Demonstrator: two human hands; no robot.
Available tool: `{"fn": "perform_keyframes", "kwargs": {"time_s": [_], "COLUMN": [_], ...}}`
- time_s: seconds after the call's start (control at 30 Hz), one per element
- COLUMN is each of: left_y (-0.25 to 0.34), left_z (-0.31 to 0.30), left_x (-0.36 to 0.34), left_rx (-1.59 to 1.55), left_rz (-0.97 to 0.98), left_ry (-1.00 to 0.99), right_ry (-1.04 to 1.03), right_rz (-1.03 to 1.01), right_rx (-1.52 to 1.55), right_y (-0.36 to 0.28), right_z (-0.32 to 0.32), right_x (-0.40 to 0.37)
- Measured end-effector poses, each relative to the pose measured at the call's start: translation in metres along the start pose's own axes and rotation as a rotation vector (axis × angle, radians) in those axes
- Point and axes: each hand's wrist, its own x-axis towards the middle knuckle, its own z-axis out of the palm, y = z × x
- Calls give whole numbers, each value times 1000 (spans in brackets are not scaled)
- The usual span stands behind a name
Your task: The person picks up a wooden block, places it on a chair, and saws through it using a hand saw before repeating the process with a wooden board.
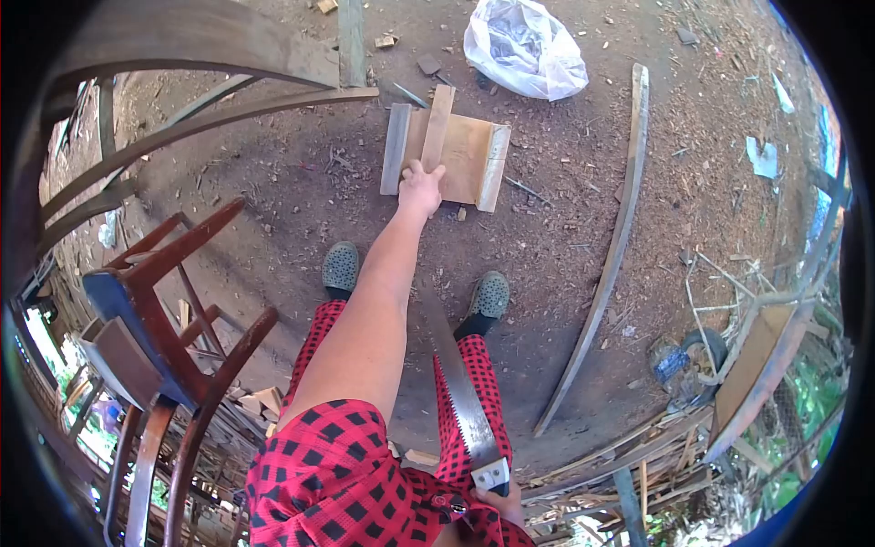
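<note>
Left hand (422, 190): arm (383, 273) stretched nearly straight forward and down from a red-and-black checked sleeve (319, 456), forearm passing between the two shoes (340, 266); back of the hand uppermost, fingers bent and slightly parted over the near end of a wooden strip (438, 128); whether they grip it or only press it, I cannot tell. The strip lies lengthwise on a panel (467, 159), its far end reaching past the panel's far edge; the panel is on the ground (556, 228) ahead of the shoes, a greyish rail (395, 150) along its left side and a paler rail (495, 169) along its right.

Right hand (509, 507): held low and close to the body, partly hidden; fingers closed about the handle of a saw (467, 415); blade slanting forward and leftward, toothed edge to the left, well apart from the strip; a riveted metal plate (490, 474) joins blade to handle; any lettering on blade or plate is too small to read.

Surroundings: a white plastic bag (524, 50) beyond the panel, any print on it illegible from here; a long plank (597, 296) on the ground to the right; a brown chair (169, 324) to the left.
</note>
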Motion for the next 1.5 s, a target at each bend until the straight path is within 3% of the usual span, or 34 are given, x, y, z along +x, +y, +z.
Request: {"fn": "perform_keyframes", "kwargs": {"time_s": [0.07,0.1,0.17,0.2,0.27,0.33,0.37,0.43,0.47,0.57,0.63,0.7,0.77,0.83,0.87,0.9,0.97,1.03,1.07,1.17,1.23,1.33,1.43,1.5], "left_y": [1,18,15,6,13,3,-9,-31,-40,-81,-118,-149,-167,-192,-197,-204,-230,-263,-286,-381,-456,-505,-526,-533], "left_z": [-26,8,-17,-22,-54,-83,-87,-107,-126,-193,-171,-174,-176,-190,-202,-214,-229,-241,-243,-239,-206,-212,-204,-192], "left_x": [-12,0,-17,-34,-91,-166,-204,-287,-329,-455,-511,-564,-618,-654,-669,-680,-685,-680,-673,-621,-576,-568,-554,-554], "left_rx": [-65,-119,-343,-556,-746,-1173,-1222,-1282,-1226,-1303,-1497,-1836,-2206,-2415,-2435,-2466,-2506,-2360,-2383,-2270,-2346,-2563,-2468,-2497], "left_rz": [65,96,88,149,178,230,317,271,144,38,28,-200,-275,-146,-128,-76,-3,-57,-139,-527,-810,-501,-495,-486], "left_ry": [117,85,90,188,254,122,108,18,-40,16,83,132,273,89,122,183,258,707,879,1418,1603,1534,1554,1438], "right_ry": [89,158,69,10,-26,-54,-21,-73,-66,-56,-56,-34,-14,1,-30,-60,-11,33,36,88,119,180,216,230], "right_rz": [-94,-95,-113,-111,-177,-171,-171,-203,-151,-65,-180,-254,-452,-396,-503,-609,-580,-595,-597,-614,-622,-648,-675,-682], "right_rx": [-91,-96,-51,-88,-84,-157,-181,-302,-307,-372,-608,-817,-1262,-1360,-1464,-1564,-1628,-1612,-1683,-1737,-1777,-1795,-1827,-1846], "right_y": [-10,-10,-23,-24,-21,-24,-27,-29,-32,-45,-50,-65,-75,-90,-94,-95,-96,-84,-91,-94,-93,-93,-97,-97], "right_z": [3,12,21,23,25,37,45,52,56,70,82,116,147,158,155,173,205,237,212,235,250,266,286,298], "right_x": [-12,-1,2,3,8,5,2,1,-3,-11,-13,-41,-75,-89,-87,-94,-118,-146,-120,-126,-134,-145,-148,-147]}}
